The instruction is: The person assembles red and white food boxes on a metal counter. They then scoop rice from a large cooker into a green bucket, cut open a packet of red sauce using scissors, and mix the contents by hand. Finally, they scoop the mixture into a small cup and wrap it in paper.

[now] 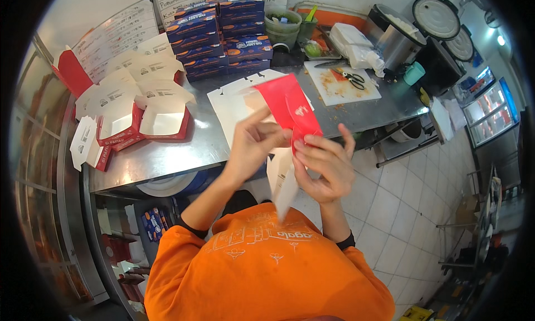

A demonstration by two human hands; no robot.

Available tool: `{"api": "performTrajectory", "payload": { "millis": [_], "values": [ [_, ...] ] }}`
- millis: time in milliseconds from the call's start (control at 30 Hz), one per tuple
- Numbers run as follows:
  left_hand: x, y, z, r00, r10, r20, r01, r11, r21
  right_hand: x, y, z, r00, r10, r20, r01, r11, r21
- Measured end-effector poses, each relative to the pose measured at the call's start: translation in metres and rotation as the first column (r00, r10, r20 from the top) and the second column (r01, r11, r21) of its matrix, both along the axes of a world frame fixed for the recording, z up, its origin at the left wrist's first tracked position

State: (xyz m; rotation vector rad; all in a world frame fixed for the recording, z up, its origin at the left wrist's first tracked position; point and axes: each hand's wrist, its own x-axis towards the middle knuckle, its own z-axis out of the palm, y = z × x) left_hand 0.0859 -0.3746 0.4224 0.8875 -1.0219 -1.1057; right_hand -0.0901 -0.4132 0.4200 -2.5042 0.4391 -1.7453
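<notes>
In front of my chest I hold a partly folded red and white cardboard food box, its flaps tilted and somewhat blurred. My left hand pinches its near left edge with thumb and fingers. The fingers of my right hand grip a red corner at the lower right, where a white flap hangs down. Beneath and behind the box, flat white cardboard blanks lie on the steel table. Several opened red boxes with raised white lids stand together on the table at the left.
Stacked blue boxes stand at the back by the wall. Further right are a plastic tub, a white cutting board with black-handled scissors and a knife, a teal cup and a large steel cooker.
</notes>
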Motion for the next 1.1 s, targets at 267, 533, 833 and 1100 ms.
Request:
{"api": "performTrajectory", "payload": {
  "millis": [267,533,833,1100],
  "values": [
    [-0.025,0.004,-0.038,0.931,0.194,0.308,-0.078,0.932,-0.354,0.015,0.008,0.023,0.986,-0.067,0.15,-0.029,0.827,0.562],
    [0.1,0.028,-0.037,0.648,-0.251,-0.719,0.413,0.909,0.055,-0.059,-0.02,-0.007,0.873,0.244,-0.421,-0.309,0.947,-0.092],
    [-0.01,0.012,-0.044,0.856,0.044,-0.516,-0.035,0.999,0.026,0.027,0.013,-0.033,0.932,0.234,0.278,-0.302,0.924,0.235],
    [0.013,0.034,-0.048,0.759,0.157,-0.631,-0.119,0.988,0.102,0.037,0.007,0.013,0.931,0.298,-0.21,-0.256,0.945,0.206]
  ]
}}
